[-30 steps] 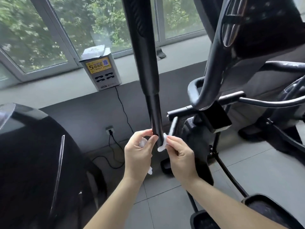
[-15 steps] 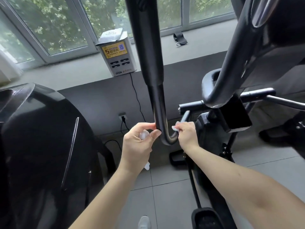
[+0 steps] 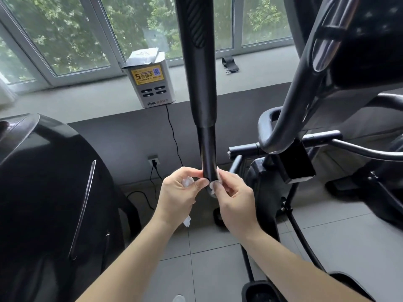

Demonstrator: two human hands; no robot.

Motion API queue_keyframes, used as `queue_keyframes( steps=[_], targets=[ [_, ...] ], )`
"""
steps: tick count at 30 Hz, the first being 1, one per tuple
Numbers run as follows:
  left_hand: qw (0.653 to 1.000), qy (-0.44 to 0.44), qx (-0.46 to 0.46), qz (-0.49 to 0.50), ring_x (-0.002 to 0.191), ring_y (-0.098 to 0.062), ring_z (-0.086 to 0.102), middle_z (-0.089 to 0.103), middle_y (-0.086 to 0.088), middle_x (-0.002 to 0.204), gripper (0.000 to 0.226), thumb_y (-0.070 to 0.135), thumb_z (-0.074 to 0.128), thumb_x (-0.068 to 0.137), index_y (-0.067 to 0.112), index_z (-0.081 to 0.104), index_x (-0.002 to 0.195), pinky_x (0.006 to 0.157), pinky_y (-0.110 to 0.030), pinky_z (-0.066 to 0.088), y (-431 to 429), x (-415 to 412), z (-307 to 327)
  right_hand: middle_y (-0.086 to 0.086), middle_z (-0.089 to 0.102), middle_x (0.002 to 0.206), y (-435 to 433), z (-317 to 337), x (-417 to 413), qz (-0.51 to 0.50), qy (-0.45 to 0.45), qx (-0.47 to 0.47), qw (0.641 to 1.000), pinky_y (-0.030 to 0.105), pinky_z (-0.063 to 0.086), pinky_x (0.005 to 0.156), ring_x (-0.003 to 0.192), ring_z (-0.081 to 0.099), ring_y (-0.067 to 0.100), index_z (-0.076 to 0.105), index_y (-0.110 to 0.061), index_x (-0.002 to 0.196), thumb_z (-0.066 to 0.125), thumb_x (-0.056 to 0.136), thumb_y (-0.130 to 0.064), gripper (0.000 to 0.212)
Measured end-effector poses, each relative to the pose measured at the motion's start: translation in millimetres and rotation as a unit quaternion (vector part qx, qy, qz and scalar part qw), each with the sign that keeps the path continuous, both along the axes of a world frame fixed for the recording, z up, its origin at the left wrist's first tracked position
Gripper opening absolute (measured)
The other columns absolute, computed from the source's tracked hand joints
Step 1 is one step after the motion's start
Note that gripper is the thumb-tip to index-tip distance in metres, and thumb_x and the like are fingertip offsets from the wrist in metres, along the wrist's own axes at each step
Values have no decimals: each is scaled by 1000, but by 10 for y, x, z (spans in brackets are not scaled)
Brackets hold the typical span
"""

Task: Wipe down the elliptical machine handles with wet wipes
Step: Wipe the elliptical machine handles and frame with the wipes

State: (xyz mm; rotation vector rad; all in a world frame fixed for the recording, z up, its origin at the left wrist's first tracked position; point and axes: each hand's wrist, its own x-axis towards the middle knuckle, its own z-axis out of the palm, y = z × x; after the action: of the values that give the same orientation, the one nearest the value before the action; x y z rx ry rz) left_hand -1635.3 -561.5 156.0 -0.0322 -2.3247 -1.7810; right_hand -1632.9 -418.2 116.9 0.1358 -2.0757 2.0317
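Handle (image 3: 207, 149): one black upright pole, its lower end gripped from both sides by two hands. Left of the handle, the left hand (image 3: 178, 197) curls its fingers (image 3: 190, 170) round one bunched white wet wipe (image 3: 187, 182), thumb tip on the pole. Right of the handle, the right hand (image 3: 235, 201) pinches more of the wipe against it. Behind the handle to the left, one grey charging box (image 3: 150, 83) stands on the windowsill (image 3: 87, 99). Grey floor tiles (image 3: 338, 236) lie below.

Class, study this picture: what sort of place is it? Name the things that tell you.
Most likely a gym or fitness room: the elliptical handle with a wet wipe held against it, another exercise machine to its right, and a power-bank rental box on the window ledge.
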Motion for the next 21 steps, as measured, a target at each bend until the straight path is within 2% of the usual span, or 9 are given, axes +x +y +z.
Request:
queue_keyframes(
  steps=[2, 6, 9, 11, 13, 15, 17, 19, 21],
  targets=[
    [1000, -3, -11, -12, 52, -17, 41, 44, 5, 51, 9, 20, 83, 87, 26, 77, 88, 51, -36, 41, -45, -33, 1, -7, 73, 110, 29, 204, 34, -18, 2, -35, 999, 38, 58, 88, 98, 70, 17, 79, -27, 112, 70, 98, -12, 22],
    [999, -14, -30, -35, 48, -14, 42, 43, 7, 53, 15, 21, 84, 85, 33, 75, 84, 49, -40, 48, -130, -82, 44, 1, 73, 105, -27, 750, 20, -70, 83, -56, 993, 23, 54, 81, 89, 71, 9, 80, -23, 100, 79, 91, -10, 16],
    [996, -18, -42, -72, 46, -20, 44, 42, 6, 54, 12, 25, 83, 87, 34, 76, 85, 45, -49, 53, -206, -137, 69, 13, 70, 101, -133, 1045, -51, -108, 137, -62, 983, 34, 59, 76, 80, 73, 25, 75, -32, 95, 85, 86, -17, 20],
    [994, -21, -46, -97, 45, -21, 46, 43, 6, 54, 14, 26, 81, 88, 37, 75, 84, 46, -47, 53, -268, -183, 74, 14, 70, 94, -193, 1076, -74, -149, 158, -26, 976, 35, 57, 73, 76, 72, 27, 69, -31, 90, 86, 85, -21, 20],
    [991, -17, -47, -125, 47, -16, 47, 45, 7, 54, 16, 23, 78, 91, 38, 76, 86, 50, -40, 53, -328, -220, 73, 8, 68, 91, -248, 962, -30, -198, 165, 20, 966, 24, 54, 74, 75, 71, 15, 64, -28, 86, 86, 84, -18, 24],
    [987, -10, -42, -154, 48, -11, 46, 46, 14, 51, 15, 20, 76, 92, 34, 77, 90, 53, -33, 52, -383, -259, 66, 5, 67, 90, -342, 710, 61, -230, 121, 52, 964, 18, 52, 73, 74, 69, 12, 61, -29, 83, 85, 84, -14, 29],
    [982, 0, -43, -183, 51, -6, 49, 51, 19, 52, 12, 19, 75, 93, 30, 78, 94, 55, -27, 51, -443, -308, 55, 6, 70, 86, -436, 413, 164, -243, 15, 56, 968, 22, 52, 72, 72, 70, 14, 63, -25, 82, 86, 84, -18, 25],
    [977, 3, -46, -210, 55, -4, 48, 51, 20, 53, 10, 20, 75, 94, 30, 78, 96, 58, -28, 52, -502, -379, 26, 1, 73, 78, -500, 241, 233, -248, -88, 60, 963, 24, 51, 73, 71, 70, 8, 66, -19, 80, 87, 83, -21, 21],
    [971, -7, -54, -233, 54, -3, 46, 46, 19, 51, 8, 23, 75, 94, 29, 78, 98, 60, -28, 52, -556, -446, 2, -3, 75, 73, -538, 216, 263, -255, -146, 69, 953, 27, 51, 73, 69, 71, 5, 71, -17, 81, 86, 84, -22, 17]
  ],
)
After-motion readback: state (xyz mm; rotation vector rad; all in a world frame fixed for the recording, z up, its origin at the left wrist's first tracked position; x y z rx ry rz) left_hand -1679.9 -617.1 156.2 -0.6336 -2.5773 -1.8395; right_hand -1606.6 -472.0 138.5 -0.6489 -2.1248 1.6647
